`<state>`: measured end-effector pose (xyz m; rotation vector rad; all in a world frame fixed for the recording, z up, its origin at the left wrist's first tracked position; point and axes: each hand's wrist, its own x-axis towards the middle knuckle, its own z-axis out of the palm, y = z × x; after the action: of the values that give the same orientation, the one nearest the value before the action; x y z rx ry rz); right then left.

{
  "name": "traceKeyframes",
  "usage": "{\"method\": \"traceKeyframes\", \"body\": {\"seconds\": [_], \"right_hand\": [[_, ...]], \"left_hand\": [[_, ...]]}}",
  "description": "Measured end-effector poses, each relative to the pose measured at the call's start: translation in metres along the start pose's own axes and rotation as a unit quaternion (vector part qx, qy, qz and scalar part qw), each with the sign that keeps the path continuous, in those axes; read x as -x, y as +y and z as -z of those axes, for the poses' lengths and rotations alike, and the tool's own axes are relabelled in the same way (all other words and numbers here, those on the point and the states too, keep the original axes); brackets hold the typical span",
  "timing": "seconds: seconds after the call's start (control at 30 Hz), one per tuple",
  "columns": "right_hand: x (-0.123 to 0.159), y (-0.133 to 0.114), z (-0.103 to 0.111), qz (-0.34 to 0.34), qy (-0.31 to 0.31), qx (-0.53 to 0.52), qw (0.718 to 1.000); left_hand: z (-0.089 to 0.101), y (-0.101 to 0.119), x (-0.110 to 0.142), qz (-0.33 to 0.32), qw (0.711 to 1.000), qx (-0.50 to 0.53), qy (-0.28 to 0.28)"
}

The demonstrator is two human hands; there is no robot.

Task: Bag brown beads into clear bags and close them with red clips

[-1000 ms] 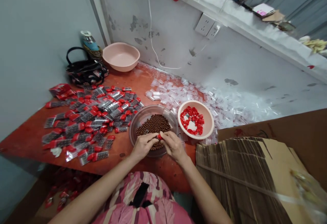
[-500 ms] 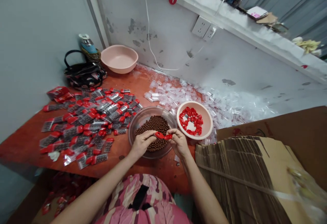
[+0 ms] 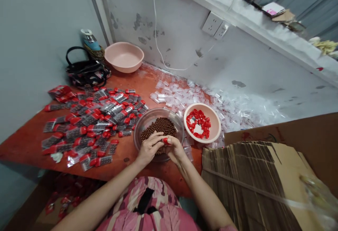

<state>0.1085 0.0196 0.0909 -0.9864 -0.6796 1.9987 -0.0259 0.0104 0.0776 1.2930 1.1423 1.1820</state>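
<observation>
My left hand (image 3: 150, 148) and my right hand (image 3: 174, 150) meet over the near side of a clear round bowl (image 3: 136, 132) of small brown balls (image 3: 160, 123). Between their fingertips shows a small red plastic cap (image 3: 166, 141). Both hands are closed on it, the right thumb lying against it; my fingers hide most of the piece. Just right of the bowl stands a pale pink bowl (image 3: 218, 125) with several red caps (image 3: 203, 118) inside. To the left lies a heap of clear packs with red tops (image 3: 100, 118), filled with dark balls.
Clear empty sleeves (image 3: 179, 95) spread along the wall. A pink basin (image 3: 124, 64), a black handbag (image 3: 88, 72) and a blue flask (image 3: 91, 41) stand at the back left. Flattened cardboard (image 3: 243, 178) fills the right side. A white cord (image 3: 156, 30) hangs down the wall.
My hands have come together. The red plastic, earlier stretched between both hands as a longer shape, now shows as one small piece largely covered by my fingers.
</observation>
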Motion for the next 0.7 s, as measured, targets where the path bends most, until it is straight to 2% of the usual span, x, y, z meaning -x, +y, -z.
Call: {"method": "traceKeyframes", "body": {"seconds": [0.1, 0.2, 0.27, 0.33, 0.37, 0.4, 0.47, 0.53, 0.6, 0.63, 0.7], "right_hand": [[-0.008, 0.007, -0.004, 0.006, 0.018, -0.021, 1.0], [-0.023, 0.006, -0.001, -0.028, -0.012, 0.013, 0.999], [-0.038, 0.003, 0.009, -0.038, -0.012, 0.068, 0.997], [-0.054, 0.004, 0.023, -0.007, 0.038, 0.156, 0.987], [-0.061, 0.007, 0.031, 0.018, 0.07, 0.221, 0.973], [-0.068, 0.011, 0.039, 0.041, 0.095, 0.299, 0.949], [-0.076, 0.023, 0.049, 0.073, 0.108, 0.459, 0.879], [-0.079, 0.036, 0.052, 0.098, 0.077, 0.584, 0.802], [-0.08, 0.048, 0.05, 0.118, 0.034, 0.661, 0.74], [-0.08, 0.053, 0.048, 0.126, 0.018, 0.684, 0.718], [-0.081, 0.064, 0.044, 0.131, -0.007, 0.706, 0.696]], "left_hand": [[0.004, -0.009, -0.002, 0.011, 1.0, 0.001, 0.005], [0.015, -0.018, -0.009, 0.04, 0.998, 0.02, 0.033], [0.029, -0.022, -0.017, 0.064, 0.995, 0.025, 0.068], [0.051, -0.027, -0.029, 0.076, 0.99, 0.012, 0.12], [0.065, -0.03, -0.035, 0.075, 0.986, 0.0, 0.151], [0.08, -0.034, -0.043, 0.074, 0.978, -0.015, 0.192], [0.113, -0.043, -0.057, 0.063, 0.961, -0.05, 0.266], [0.146, -0.052, -0.069, 0.046, 0.94, -0.091, 0.326], [0.173, -0.057, -0.076, 0.025, 0.916, -0.159, 0.368], [0.183, -0.058, -0.077, 0.014, 0.903, -0.2, 0.379], [0.19, -0.055, -0.073, 0.002, 0.887, -0.263, 0.379]]}}
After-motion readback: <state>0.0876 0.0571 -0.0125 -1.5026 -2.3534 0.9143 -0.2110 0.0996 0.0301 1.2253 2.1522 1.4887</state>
